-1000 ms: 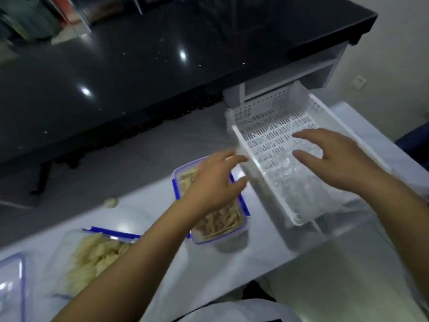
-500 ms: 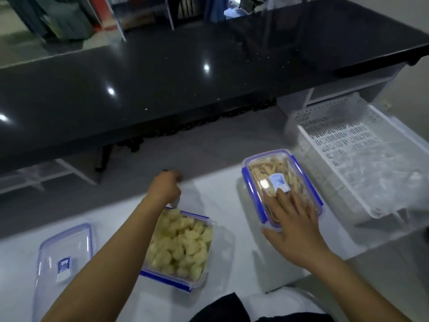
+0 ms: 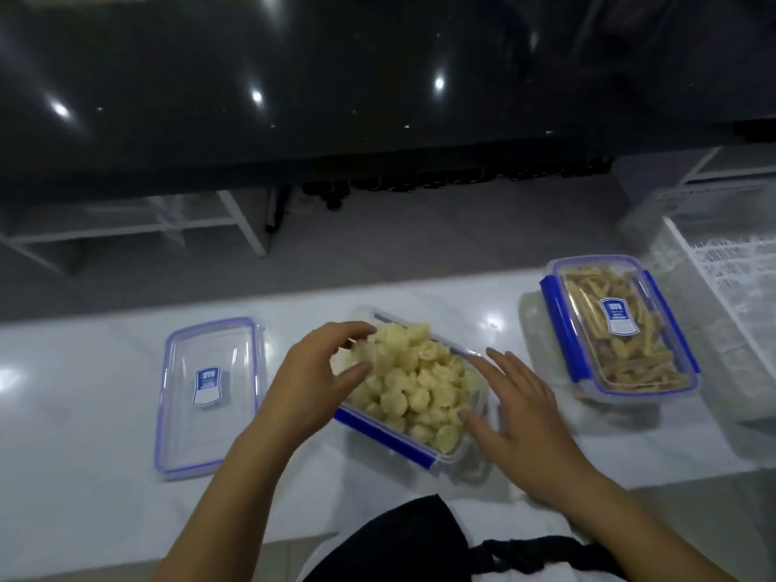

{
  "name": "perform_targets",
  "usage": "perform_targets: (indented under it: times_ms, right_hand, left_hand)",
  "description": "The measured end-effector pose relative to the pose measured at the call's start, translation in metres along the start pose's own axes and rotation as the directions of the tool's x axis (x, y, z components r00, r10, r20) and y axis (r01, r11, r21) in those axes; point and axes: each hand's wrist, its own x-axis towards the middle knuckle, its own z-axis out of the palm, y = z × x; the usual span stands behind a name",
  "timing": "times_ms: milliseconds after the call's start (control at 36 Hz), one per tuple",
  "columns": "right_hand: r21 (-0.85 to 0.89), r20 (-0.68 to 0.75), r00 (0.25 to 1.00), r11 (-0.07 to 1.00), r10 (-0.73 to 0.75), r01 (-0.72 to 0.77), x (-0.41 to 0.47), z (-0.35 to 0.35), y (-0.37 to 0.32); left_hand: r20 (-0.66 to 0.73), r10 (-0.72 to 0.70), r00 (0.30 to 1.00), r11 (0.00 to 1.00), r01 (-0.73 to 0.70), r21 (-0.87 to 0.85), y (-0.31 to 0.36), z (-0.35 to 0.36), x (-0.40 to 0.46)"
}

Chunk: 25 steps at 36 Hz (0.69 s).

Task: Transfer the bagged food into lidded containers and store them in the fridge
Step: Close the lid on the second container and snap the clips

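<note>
An uncovered clear container with blue clips (image 3: 384,432), heaped with pale round food pieces (image 3: 413,380), sits in the middle of the white counter. My left hand (image 3: 310,384) is at its left end, fingers and thumb spread over the near corner of the food. My right hand (image 3: 520,417) lies at its right side with straight fingers touching the rim. Its loose lid (image 3: 210,396) lies flat to the left. A second container (image 3: 617,329), lidded and clipped, holds yellow strips at the right.
A white perforated basket (image 3: 730,287) stands at the far right edge of the counter (image 3: 84,476). Beyond the counter is a grey floor and a glossy black table (image 3: 336,77) with white shelf frames underneath.
My right hand left the lidded strip container and came to the right side of the round-piece container. My left hand shifted from that container's far rim to its left end. The view swung left.
</note>
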Motion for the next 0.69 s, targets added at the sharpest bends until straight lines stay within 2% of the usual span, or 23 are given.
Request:
perform_targets:
  times_ms: [56, 111, 194, 250, 278, 333, 389, 472, 694]
  right_hand:
    - [0.029, -0.016, 1.0, 0.999, -0.014, 0.014, 0.002, 0.003, -0.006]
    - [0.037, -0.028, 0.999, 0.999, -0.032, 0.033, 0.006, 0.006, -0.015]
    - [-0.009, 0.008, 0.999, 0.999, -0.046, 0.047, 0.014, 0.011, -0.03]
    - [-0.06, 0.044, 0.999, 0.998, -0.03, 0.033, 0.019, 0.015, -0.039]
    - [-0.086, 0.055, 0.998, 0.996, -0.023, 0.028, 0.021, 0.018, -0.043]
    - [-0.127, 0.054, 0.998, 0.991, -0.025, 0.032, 0.024, 0.022, -0.049]
    - [-0.169, 0.047, 0.998, 0.985, -0.033, 0.041, 0.026, 0.025, -0.051]
    - [-0.197, 0.043, 0.998, 0.98, -0.034, 0.042, 0.027, 0.028, -0.051]
    - [-0.149, 0.019, 0.998, 0.987, -0.056, 0.058, 0.027, 0.019, -0.057]
  left_hand:
    - [0.024, -0.019, 1.0, 1.0, 0.019, 0.011, -0.009, 0.001, -0.013]
    - [-0.02, -0.022, 1.0, 1.0, 0.021, -0.009, -0.018, -0.002, -0.021]
    - [-0.227, -0.104, 0.968, 0.994, 0.092, -0.063, -0.037, -0.016, -0.033]
    - [-0.349, -0.226, 0.909, 0.971, 0.238, -0.01, -0.058, -0.028, -0.04]
    - [-0.374, -0.322, 0.87, 0.929, 0.366, 0.051, -0.07, -0.034, -0.043]
    - [-0.362, -0.537, 0.762, 0.777, 0.613, 0.139, -0.095, -0.042, -0.051]
    - [-0.316, -0.682, 0.66, 0.646, 0.746, 0.164, -0.117, -0.043, -0.06]
    - [-0.294, -0.728, 0.619, 0.584, 0.785, 0.205, -0.136, -0.035, -0.068]
    - [-0.374, -0.678, 0.633, 0.564, 0.774, 0.288, -0.126, -0.032, -0.062]
